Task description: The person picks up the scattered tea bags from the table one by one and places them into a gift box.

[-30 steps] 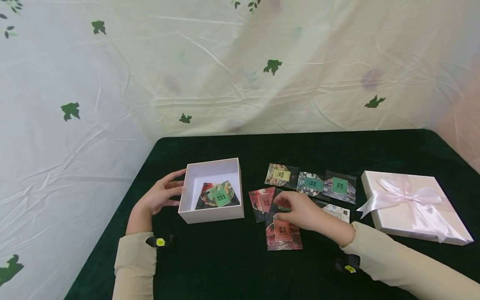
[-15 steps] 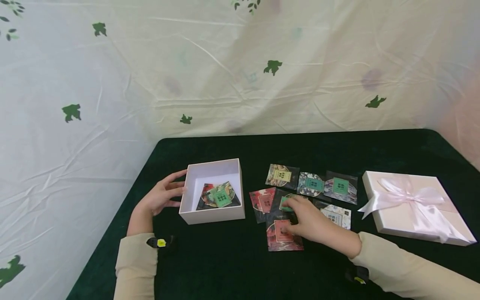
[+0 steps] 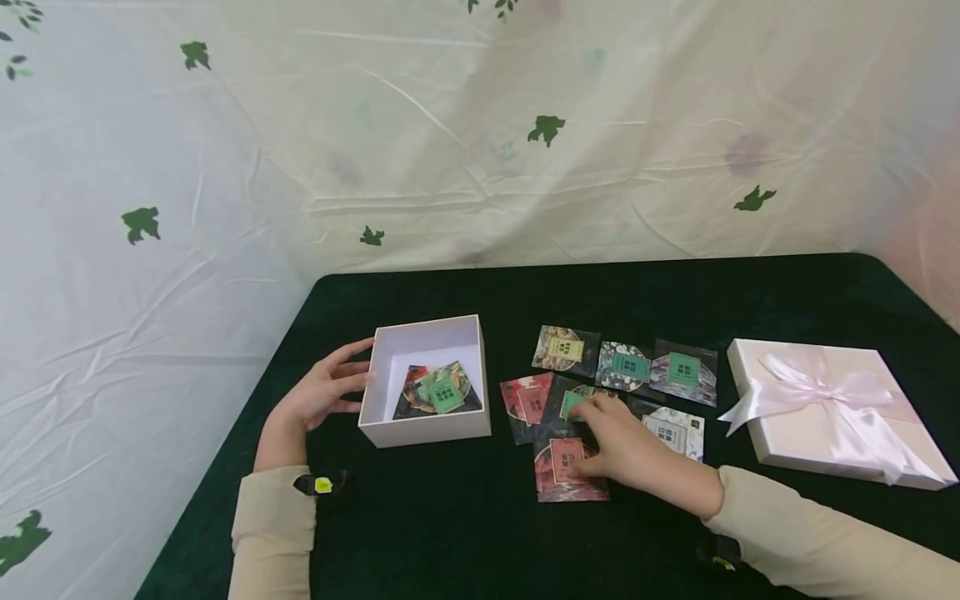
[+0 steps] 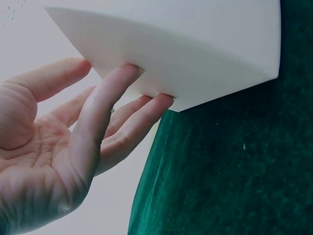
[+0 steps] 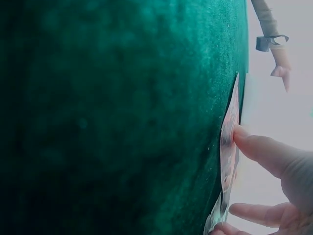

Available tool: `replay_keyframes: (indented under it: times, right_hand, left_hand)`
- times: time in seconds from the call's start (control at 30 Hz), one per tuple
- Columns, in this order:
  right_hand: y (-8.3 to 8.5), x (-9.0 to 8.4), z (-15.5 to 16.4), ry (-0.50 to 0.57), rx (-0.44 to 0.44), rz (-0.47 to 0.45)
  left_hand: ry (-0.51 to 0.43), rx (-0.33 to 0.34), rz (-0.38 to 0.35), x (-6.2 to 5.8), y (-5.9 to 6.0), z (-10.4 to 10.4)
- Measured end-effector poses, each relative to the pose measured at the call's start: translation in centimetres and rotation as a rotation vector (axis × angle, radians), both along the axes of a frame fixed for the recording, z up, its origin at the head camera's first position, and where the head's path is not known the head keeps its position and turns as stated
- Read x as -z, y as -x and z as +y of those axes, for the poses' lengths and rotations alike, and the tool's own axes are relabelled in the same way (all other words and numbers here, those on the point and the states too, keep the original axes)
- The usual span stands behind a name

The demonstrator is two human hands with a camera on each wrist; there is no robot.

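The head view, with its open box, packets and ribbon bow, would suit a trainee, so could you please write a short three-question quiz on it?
1. Multiple choice: what does the left-hand grip touch? A) the ribbon bow; B) the open box; C) the yellow-labelled packet.
2. True or false: the open box contains no packets.
3. Fill in the blank: the thumb of the right-hand grip touches the packet with the ____ label nearest the viewer.

Key
1: B.
2: False; packets lie inside it.
3: red.
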State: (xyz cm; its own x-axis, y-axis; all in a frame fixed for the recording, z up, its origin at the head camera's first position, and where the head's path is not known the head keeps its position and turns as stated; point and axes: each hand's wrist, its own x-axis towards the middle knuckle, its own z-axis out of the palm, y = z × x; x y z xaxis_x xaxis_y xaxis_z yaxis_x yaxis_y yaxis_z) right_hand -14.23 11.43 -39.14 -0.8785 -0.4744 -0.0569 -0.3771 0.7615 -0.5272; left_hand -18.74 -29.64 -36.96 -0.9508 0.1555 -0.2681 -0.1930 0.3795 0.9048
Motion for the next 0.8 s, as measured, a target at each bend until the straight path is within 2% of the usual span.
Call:
replay_keyframes:
  times: [0.33,0.63,0.8]
  right_hand:
    - [0.11,-0.16,-0.20,0.045,0.039,-0.113]
    - [0.22,-0.09,-0.15,0.111,0.000,-0.097]
    - [0.20,-0.02,-0.11,0.143,0.024,-0.109]
  left_hand:
    - [-0.004,0.001,0.004,0.03,0.03,-0.02]
    - [-0.009,-0.005,0.008,0.08,0.07,-0.01]
    - [-0.013,0.000,0.004,0.12,0.10,-0.05]
